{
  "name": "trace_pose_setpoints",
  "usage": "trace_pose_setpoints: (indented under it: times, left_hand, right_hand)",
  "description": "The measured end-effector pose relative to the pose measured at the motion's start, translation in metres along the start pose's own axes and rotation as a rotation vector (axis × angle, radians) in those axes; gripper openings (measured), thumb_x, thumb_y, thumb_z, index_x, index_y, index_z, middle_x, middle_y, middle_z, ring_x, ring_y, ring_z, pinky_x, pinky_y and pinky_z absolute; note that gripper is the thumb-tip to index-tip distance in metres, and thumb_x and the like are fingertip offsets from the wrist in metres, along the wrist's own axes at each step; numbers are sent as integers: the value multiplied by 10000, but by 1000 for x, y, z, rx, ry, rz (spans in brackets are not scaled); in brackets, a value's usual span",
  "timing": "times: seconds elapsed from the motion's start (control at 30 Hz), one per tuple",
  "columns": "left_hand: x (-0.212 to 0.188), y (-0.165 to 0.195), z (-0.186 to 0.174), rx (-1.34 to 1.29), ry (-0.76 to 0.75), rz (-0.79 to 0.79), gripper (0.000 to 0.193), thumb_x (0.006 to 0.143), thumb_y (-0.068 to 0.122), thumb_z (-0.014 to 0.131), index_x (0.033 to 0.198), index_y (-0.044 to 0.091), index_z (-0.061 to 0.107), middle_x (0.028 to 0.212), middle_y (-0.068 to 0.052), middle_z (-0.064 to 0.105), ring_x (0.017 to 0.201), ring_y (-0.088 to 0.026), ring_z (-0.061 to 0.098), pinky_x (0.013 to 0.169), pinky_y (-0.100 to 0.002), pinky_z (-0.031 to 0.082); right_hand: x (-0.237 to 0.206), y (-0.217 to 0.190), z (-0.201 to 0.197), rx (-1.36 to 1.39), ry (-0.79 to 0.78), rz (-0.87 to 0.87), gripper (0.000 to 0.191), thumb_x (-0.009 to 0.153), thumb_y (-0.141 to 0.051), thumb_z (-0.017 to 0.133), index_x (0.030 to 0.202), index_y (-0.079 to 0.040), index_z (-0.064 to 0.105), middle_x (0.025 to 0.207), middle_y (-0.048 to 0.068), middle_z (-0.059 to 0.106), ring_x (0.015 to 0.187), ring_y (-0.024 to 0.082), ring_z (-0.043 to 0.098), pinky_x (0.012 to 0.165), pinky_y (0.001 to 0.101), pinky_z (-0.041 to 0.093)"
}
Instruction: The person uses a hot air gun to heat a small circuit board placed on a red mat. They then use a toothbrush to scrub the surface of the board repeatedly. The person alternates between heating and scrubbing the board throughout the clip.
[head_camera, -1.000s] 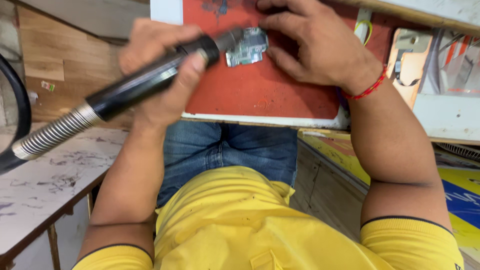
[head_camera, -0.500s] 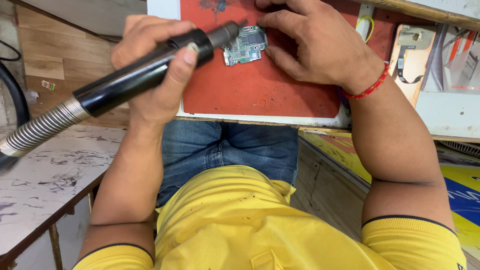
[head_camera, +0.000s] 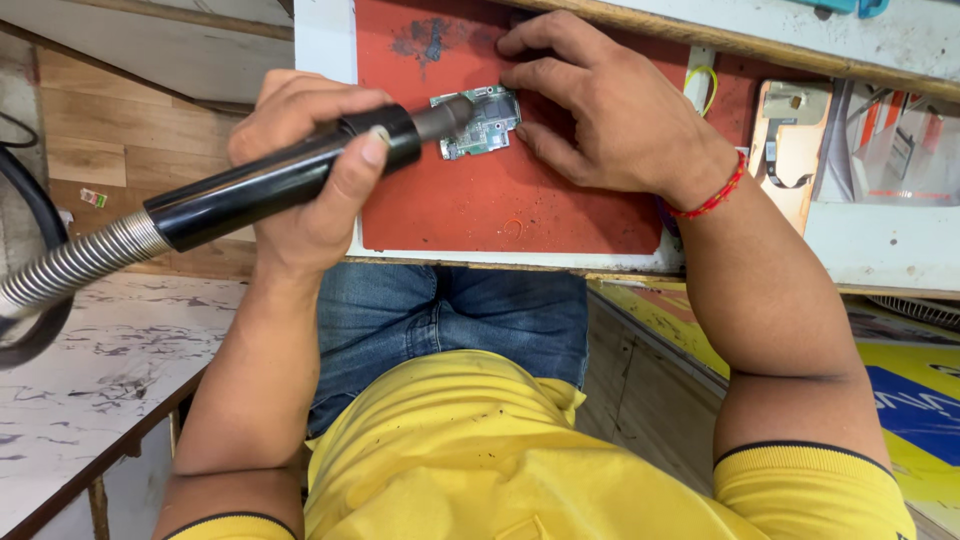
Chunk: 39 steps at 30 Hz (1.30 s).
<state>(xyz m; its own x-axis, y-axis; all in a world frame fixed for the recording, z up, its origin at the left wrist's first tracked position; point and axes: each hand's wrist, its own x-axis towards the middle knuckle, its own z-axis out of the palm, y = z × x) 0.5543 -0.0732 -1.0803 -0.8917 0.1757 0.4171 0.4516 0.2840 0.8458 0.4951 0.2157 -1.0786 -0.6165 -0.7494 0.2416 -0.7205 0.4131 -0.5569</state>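
Heat work on a small circuit board (head_camera: 480, 122) is what the head view shows. The left hand (head_camera: 305, 170) is wrapped firmly around a black hot-air wand (head_camera: 280, 185), fingers curled over the barrel and thumb pressed along its upper side, with a ribbed metal hose (head_camera: 75, 262) trailing off behind the wrist. The wand's grey nozzle (head_camera: 447, 116) sits over the near left edge of the board; whether it touches the board or hangs just above cannot be told from this angle.

The right hand (head_camera: 600, 110) lies flat on a red mat (head_camera: 480, 205), fingers spread and pressed down; its fingertips (head_camera: 528, 135) rest against the board's right edge, pinning it rather than pinching it. A red thread band (head_camera: 708, 200) circles that wrist.

To do this well, I judge the nozzle should stay just off the parts, moving in small circles, while the holding fingers keep to the far edge, away from the hot stream, and press only enough to stop sliding.

The board lies between the two hands: just beyond the left hand's thumb, at the tip of the wand, and directly under the right hand's fingertips. Past the right wrist, a wooden-coloured phone shell (head_camera: 785, 150) with a flat cable lies on the tabletop (head_camera: 870, 250), well apart from the board.
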Motion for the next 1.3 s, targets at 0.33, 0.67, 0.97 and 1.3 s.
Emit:
trace_pose_setpoints:
  times: [0.33,0.67,0.97,1.3]
  left_hand:
    - [4,1,4,-17,-42,63,339,954,337,720,1051,12,716,954,-104,740,935,-236,661,916,-358,499]
    - [-1,-5,6,20,34,-10,363,1032,379,735,1094,21,728,1009,-93,746,1000,-220,656,916,-323,512]
    - [-2,-2,5,9,-26,20,354,990,382,705,1087,42,720,996,-85,752,993,-219,669,971,-341,510]
    - [-4,-1,8,-38,90,-45,377,985,408,722,1084,45,724,1008,-83,735,1027,-222,656,985,-342,537]
  right_hand:
    - [-2,0,-1,-21,9,11,366,912,-69,782,1240,49,671,1381,170,591,1276,340,608,1077,395,533]
    - [-5,1,-1,-25,9,21,351,914,-57,763,1233,59,672,1376,167,598,1258,337,618,1052,388,544]
    - [-6,-1,0,-35,27,8,308,917,-58,757,1184,68,668,1363,176,600,1257,347,616,1065,395,539]
    - [-6,-3,0,-38,26,49,296,917,-46,755,1183,56,674,1356,170,598,1246,344,619,1052,393,542]
